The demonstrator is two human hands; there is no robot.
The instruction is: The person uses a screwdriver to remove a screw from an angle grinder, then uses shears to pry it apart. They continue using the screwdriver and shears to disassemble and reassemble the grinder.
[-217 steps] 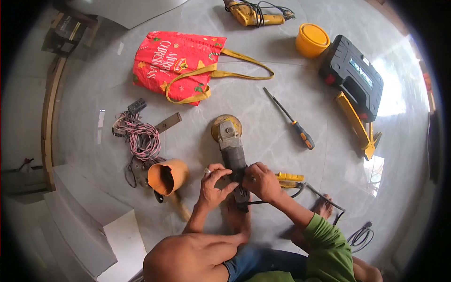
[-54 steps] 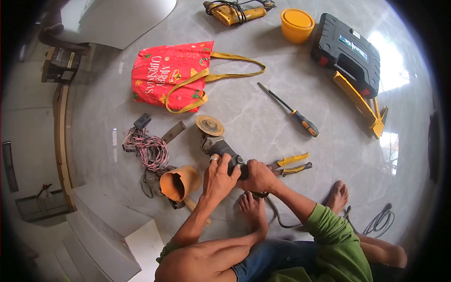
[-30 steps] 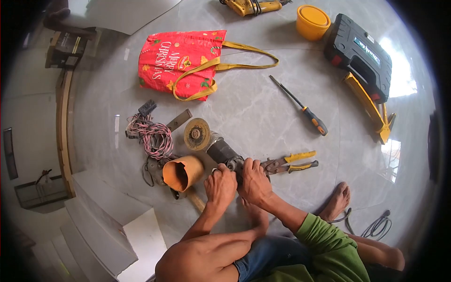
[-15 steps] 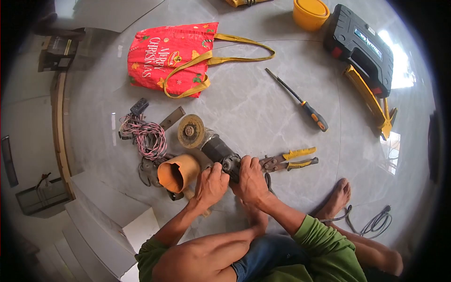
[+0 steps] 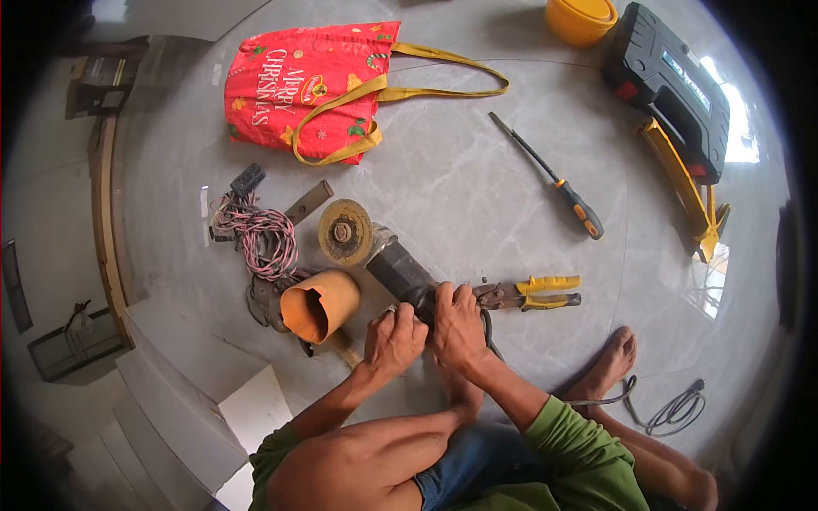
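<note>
An angle grinder with a worn, dusty disc points away from me, toward the upper left. My right hand is closed around its rear end. Against the same end, my left hand is curled shut with knuckles up; its fingertips and whatever they grip are hidden. Left of that hand lies an orange tube with a torn, open end. Yellow-handled snips rest open on the floor beside my right hand.
A pink-and-black cable bundle and a flat metal bar lie left. Farther off are a red Christmas bag, screwdriver, black tool case, yellow caulking gun and yellow tub. A plugged cord lies right.
My left hand has shifted slightly right and down, closer to my right hand, and now covers more of the grinder's rear. The view has also shifted slightly.
</note>
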